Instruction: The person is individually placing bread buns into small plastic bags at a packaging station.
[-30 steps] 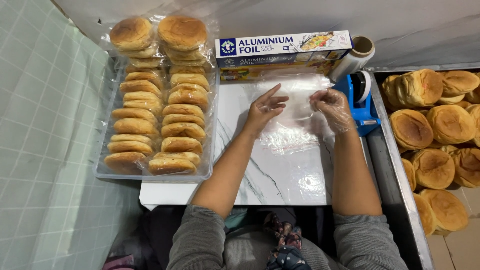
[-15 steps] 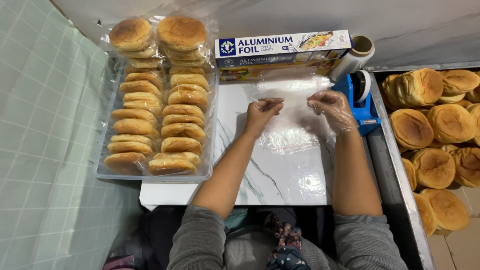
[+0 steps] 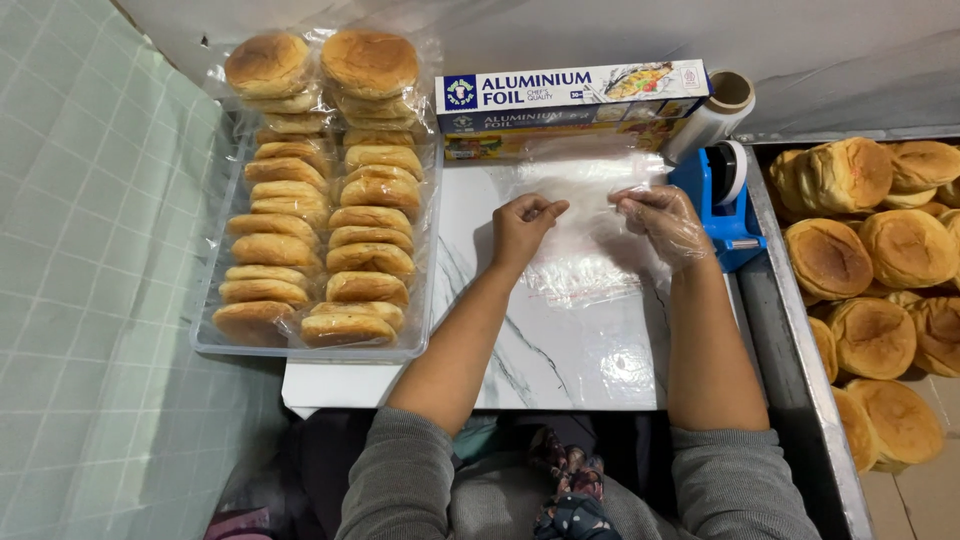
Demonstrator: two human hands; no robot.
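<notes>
A white marble-patterned board (image 3: 560,350) is seen laid across the middle of the view, with the person's grey-sleeved forearms stretched over it. To its left, a clear plastic tray (image 3: 205,335) is set against the board's edge and is packed with wrapped buns (image 3: 320,220) standing in two rows, two larger buns being stacked at the far end. To the right, beyond a metal rim, loose round buns (image 3: 880,270) are piled in a bin. Along the far edge of the board a long foil box (image 3: 575,95) is laid flat on top of a second box, and a roll of clear film (image 3: 710,115) is leaned just beside its right end. A blue tape dispenser (image 3: 725,200) is stood at the board's right edge, touching the wrist side of the right hand.

A thin clear plastic bag (image 3: 580,265) is spread on the board between the two hands, its far edge being lifted by them. The left hand (image 3: 525,225) is bare and is curled narrow, its fingertips pinched on the bag's upper left edge. The right hand (image 3: 665,220) is covered by a loose clear glove, and its fingers are drawn together on the bag's upper right edge; the rest of the bag is left crumpled flat on the marble, near the middle of the board
</notes>
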